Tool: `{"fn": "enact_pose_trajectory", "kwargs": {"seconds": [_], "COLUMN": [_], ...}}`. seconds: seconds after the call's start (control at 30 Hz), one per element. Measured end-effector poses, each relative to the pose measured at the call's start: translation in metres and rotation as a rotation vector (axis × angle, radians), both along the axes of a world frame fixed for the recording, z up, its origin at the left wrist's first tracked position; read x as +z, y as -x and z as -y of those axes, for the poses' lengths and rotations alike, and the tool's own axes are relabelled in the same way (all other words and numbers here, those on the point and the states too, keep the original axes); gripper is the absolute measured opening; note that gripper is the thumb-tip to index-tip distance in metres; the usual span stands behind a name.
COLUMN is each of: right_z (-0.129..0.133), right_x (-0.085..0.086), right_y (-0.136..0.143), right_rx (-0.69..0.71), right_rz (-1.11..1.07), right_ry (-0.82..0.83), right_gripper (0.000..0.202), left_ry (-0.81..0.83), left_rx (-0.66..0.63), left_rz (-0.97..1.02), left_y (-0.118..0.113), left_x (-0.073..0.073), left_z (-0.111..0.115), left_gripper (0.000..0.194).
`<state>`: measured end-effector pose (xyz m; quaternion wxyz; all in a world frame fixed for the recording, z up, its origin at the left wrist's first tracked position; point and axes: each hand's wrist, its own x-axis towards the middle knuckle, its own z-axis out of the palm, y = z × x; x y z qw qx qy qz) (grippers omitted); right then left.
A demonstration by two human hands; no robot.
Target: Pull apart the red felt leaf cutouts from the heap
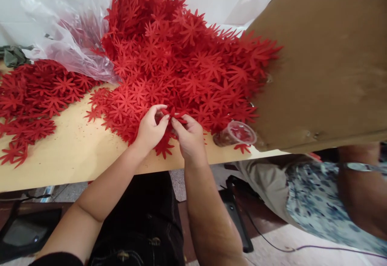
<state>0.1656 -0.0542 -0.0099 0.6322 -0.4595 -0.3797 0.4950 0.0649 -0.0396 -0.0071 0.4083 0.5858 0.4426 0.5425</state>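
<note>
Head view: the fingers of the left hand (150, 131) and the right hand (192, 137) pinch a red flower-shaped piece (173, 114) between them, over the near edge of a large heap of similar pieces (181, 56) on the pale surface (81, 145). At left lies a smaller heap (30, 92) beside a clear plastic bag (81, 44). Right of the hands, a transparent cup (225, 137) sits near a brown panel (317, 64); below it shows another person's arm (359, 193).

A white wall (13, 10) backs the yellowish table (81, 147).
</note>
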Motion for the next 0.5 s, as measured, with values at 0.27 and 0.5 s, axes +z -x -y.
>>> {"fn": "enact_pose_trajectory", "kwargs": {"seconds": [0.27, 0.5], "right_z": [-0.007, -0.005], "right_x": [-0.008, -0.01], "right_y": [0.001, 0.002], "right_rx": [-0.112, -0.09], "right_rz": [0.087, 0.18], "right_ry": [-0.046, -0.06], "right_gripper": [0.027, 0.033], "left_ry": [-0.003, 0.269], "left_rx": [0.015, -0.106], "left_rz": [0.054, 0.443], "left_y": [-0.003, -0.009], "left_x": [0.002, 0.003], "left_z": [0.008, 0.009], "left_gripper": [0.017, 0.018]}}
